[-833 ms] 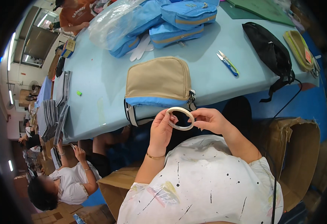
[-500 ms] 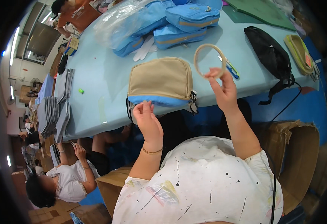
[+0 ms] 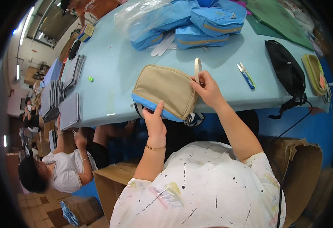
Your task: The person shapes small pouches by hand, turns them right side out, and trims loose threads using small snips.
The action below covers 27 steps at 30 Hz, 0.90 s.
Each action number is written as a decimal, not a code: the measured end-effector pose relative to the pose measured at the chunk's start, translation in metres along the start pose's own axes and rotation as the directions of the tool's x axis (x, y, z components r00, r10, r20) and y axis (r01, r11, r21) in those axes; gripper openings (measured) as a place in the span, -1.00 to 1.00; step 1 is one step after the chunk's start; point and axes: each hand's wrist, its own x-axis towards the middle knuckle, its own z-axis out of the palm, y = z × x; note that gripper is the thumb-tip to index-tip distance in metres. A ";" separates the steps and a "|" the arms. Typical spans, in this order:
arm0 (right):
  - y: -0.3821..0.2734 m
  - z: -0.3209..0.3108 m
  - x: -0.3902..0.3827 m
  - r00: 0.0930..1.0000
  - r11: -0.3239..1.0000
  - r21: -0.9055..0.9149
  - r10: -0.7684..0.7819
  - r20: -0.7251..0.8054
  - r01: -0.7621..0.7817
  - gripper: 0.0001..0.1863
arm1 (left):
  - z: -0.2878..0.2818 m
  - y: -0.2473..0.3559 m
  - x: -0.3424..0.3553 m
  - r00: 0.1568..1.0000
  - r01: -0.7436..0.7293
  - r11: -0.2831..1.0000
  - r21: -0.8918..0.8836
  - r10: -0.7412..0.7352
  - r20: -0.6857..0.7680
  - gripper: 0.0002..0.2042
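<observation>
A beige and blue zippered bag (image 3: 164, 89) lies tilted at the table's near edge. My left hand (image 3: 154, 121) grips its blue lower edge, thumb on top and the other fingers out of sight beneath. My right hand (image 3: 209, 90) pinches a narrow roll of tape (image 3: 197, 65), seen nearly edge-on. The roll stands beside the bag's upper right corner, and the right fingertips are at the bag's right side. Whether they touch the fabric I cannot tell. Dark straps or cords (image 3: 193, 119) hang from the bag's lower right corner.
Blue bags (image 3: 216, 21), partly under clear plastic, are heaped at the back. Thread snips (image 3: 246, 76), a black pouch (image 3: 286, 68) and a green case (image 3: 314, 74) lie right. Grey panels (image 3: 52, 98) are stacked left. A seated person (image 3: 67, 167) works at the left; cardboard boxes (image 3: 299, 171) flank me.
My left hand has taken hold of the bag's lower edge and the bag has turned clockwise. My right hand has brought the tape roll left to the bag, turning it edge-on.
</observation>
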 end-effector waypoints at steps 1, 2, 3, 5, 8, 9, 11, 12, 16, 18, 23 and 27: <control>0.005 0.002 -0.004 0.998 0.996 0.066 0.061 -0.022 -0.060 -0.78 | -0.008 -0.001 0.005 1.000 -0.010 1.000 0.024 0.010 -0.008 -0.53; 0.010 0.004 -0.007 0.991 0.984 0.132 0.124 -0.039 -0.118 -0.78 | -0.015 -0.003 0.005 1.000 -0.011 1.000 0.027 0.012 -0.025 -0.53; 0.014 0.003 -0.007 0.991 0.982 0.139 0.130 -0.025 -0.125 -0.78 | -0.023 -0.003 0.004 1.000 -0.003 0.998 0.063 0.002 0.015 -0.56; 0.022 0.000 -0.006 0.990 0.967 0.221 0.136 -0.027 -0.127 -0.81 | -0.034 -0.007 0.003 0.998 -0.056 0.991 0.122 0.052 0.034 -0.66; 0.021 -0.002 -0.004 0.985 0.948 0.287 0.161 -0.060 -0.138 -0.83 | -0.033 -0.014 -0.013 0.985 -0.147 0.981 0.124 0.157 -0.075 -0.66; 0.021 -0.003 -0.005 0.980 0.946 0.281 0.188 -0.070 -0.161 -0.85 | -0.032 -0.013 -0.018 0.988 -0.141 0.985 0.097 0.146 -0.054 -0.66; 0.020 -0.005 -0.005 0.984 0.950 0.274 0.171 -0.049 -0.152 -0.85 | -0.032 -0.006 -0.027 0.994 0.103 0.981 -0.165 -0.096 0.050 -0.66; 0.018 -0.007 -0.006 0.987 0.955 0.263 0.157 -0.041 -0.141 -0.86 | -0.032 -0.004 -0.030 0.972 0.225 0.936 -0.270 -0.198 0.125 -0.64; 0.012 -0.017 -0.006 0.973 0.909 0.347 0.214 0.083 -0.230 -0.83 | 0.002 0.027 -0.046 0.852 0.454 0.854 -0.255 -0.333 0.403 -0.61; 0.007 -0.018 -0.007 0.955 0.878 0.386 0.221 0.199 -0.284 -0.79 | 0.016 0.026 -0.043 0.846 0.281 0.958 -0.063 -0.216 0.487 -0.54; 0.006 -0.025 -0.011 0.963 0.840 0.479 0.175 0.206 -0.256 -0.80 | 0.031 0.006 -0.026 0.759 0.628 0.682 -0.375 -0.430 0.489 -0.57; 0.007 -0.030 -0.012 0.928 0.875 0.384 0.168 0.333 -0.296 -0.82 | 0.027 0.001 -0.017 0.648 0.614 0.782 -0.107 -0.421 0.635 -0.58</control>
